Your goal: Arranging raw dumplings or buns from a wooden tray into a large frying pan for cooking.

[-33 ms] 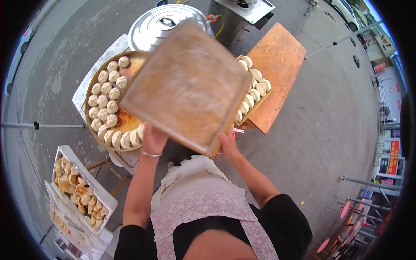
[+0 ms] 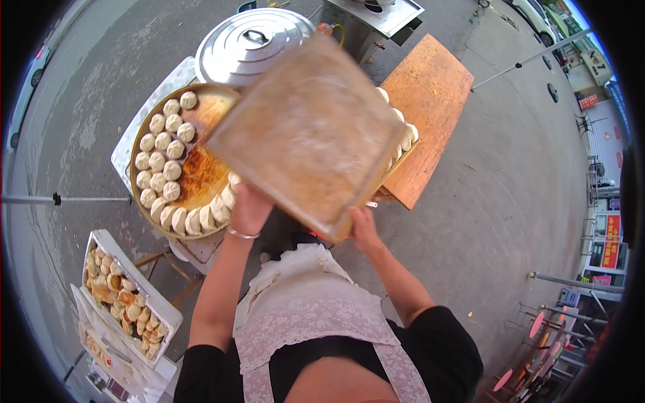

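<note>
Both my hands grip a square wooden tray (image 2: 312,134) with a raised rim, floury and slightly blurred by motion. My left hand (image 2: 251,207) is closed on its near left edge, a bracelet at the wrist. Round the near right corner my right hand (image 2: 363,227) is closed. To the left is a big round pan (image 2: 205,176), with pleated buns (image 2: 173,150) on its left side and crescent dumplings (image 2: 193,221) along its near rim. Behind the held tray, another tray of dumplings (image 2: 408,134) is partly hidden.
A wooden table (image 2: 430,101) stands at the right. Beyond the pan lies a large metal lid (image 2: 250,57), near a metal stove (image 2: 366,27). A white foam box (image 2: 171,310) of browned buns sits at lower left. Thin poles (image 2: 87,199) cross both sides.
My hands and the wooden tray have moved to the right. More of the pan's browned surface shows, and the tray covers more of the dumplings on the right.
</note>
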Motion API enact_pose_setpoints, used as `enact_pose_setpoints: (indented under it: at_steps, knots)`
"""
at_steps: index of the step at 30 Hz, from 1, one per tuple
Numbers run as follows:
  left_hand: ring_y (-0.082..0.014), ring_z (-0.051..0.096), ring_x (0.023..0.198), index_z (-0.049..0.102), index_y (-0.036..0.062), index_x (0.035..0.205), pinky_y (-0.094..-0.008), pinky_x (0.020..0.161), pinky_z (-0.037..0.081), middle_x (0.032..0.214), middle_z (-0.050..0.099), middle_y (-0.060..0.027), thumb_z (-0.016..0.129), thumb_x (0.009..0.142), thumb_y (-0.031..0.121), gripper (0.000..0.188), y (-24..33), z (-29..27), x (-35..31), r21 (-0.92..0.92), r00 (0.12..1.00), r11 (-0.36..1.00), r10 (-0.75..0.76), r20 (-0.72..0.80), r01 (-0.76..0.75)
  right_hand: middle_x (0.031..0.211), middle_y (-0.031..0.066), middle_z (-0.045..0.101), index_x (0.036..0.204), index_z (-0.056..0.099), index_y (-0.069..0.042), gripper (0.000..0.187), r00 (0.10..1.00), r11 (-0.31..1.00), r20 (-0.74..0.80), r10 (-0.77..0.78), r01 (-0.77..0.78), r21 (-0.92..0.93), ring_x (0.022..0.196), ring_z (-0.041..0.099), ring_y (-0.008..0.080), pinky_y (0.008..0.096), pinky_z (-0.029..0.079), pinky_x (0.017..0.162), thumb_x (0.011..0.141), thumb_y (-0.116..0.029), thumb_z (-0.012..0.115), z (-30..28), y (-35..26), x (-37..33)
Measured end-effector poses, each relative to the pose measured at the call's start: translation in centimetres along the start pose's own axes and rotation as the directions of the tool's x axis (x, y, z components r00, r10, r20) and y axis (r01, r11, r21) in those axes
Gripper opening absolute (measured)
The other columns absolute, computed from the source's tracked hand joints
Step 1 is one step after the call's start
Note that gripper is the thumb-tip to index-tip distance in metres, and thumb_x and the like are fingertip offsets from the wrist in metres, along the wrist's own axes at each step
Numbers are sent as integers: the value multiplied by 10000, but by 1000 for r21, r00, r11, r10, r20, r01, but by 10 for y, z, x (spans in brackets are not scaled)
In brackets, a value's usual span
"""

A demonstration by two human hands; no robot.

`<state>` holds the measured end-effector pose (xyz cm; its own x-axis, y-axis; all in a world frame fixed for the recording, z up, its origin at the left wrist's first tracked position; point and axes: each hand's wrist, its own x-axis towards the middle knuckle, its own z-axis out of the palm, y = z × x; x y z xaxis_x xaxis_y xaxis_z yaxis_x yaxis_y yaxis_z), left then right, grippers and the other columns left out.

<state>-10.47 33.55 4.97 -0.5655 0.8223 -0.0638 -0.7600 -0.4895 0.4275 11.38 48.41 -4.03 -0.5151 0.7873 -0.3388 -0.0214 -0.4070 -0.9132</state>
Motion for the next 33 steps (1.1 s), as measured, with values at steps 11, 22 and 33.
enact_pose_setpoints:
  at_steps: [11,22,33]
  knots:
    - [-290,388,1189,422,131,1250,-515,977,319,1242,465,-83,739,725,427,681,-237,-124,174,130,578,803,-295,-761,581,587,19,462,763,492,-66,161,802,977,-592,80,54,204,434,411,88,213,294,344,865,-190,497,-248,-76,187]
    - [-231,540,976,462,117,1186,-417,832,453,1095,551,-46,761,734,314,577,-261,-145,199,32,660,861,-364,-657,507,635,-10,457,883,470,-104,130,749,835,-596,288,108,539,440,397,62,186,277,334,834,-208,532,-288,-73,227]
    - [-229,530,1084,442,79,1255,-416,945,426,1178,542,-69,660,826,221,502,-258,-120,189,-200,813,896,-444,-376,397,675,-10,506,920,491,-102,153,659,827,-675,331,142,544,443,415,54,172,280,330,807,-186,553,-308,-66,143]
